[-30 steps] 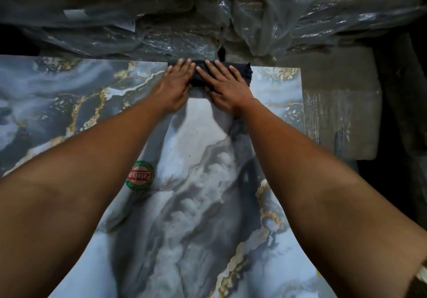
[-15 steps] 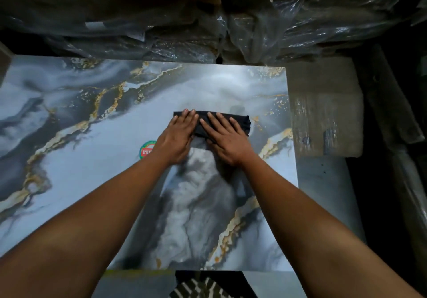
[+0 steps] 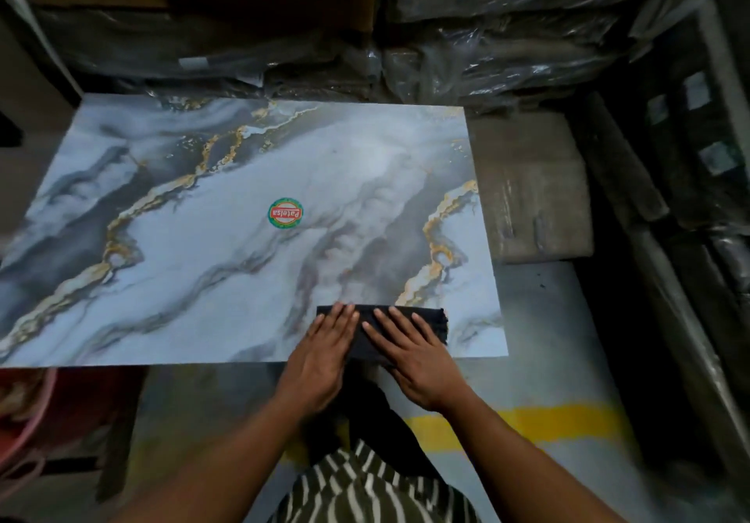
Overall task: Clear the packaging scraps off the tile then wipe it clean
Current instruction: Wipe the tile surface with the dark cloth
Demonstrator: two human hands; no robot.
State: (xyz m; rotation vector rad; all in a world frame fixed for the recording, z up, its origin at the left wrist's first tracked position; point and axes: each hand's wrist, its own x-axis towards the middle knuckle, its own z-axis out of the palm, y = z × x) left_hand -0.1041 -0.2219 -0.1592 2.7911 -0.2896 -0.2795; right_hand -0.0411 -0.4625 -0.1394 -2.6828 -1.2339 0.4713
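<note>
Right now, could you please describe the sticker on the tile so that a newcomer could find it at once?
Start at the large marble-patterned tile lying flat on the floor. Near its middle, well beyond the dark cloth under both hands, sits a small round sticker. It alone is green-rimmed with a red band bearing white lettering.
</note>
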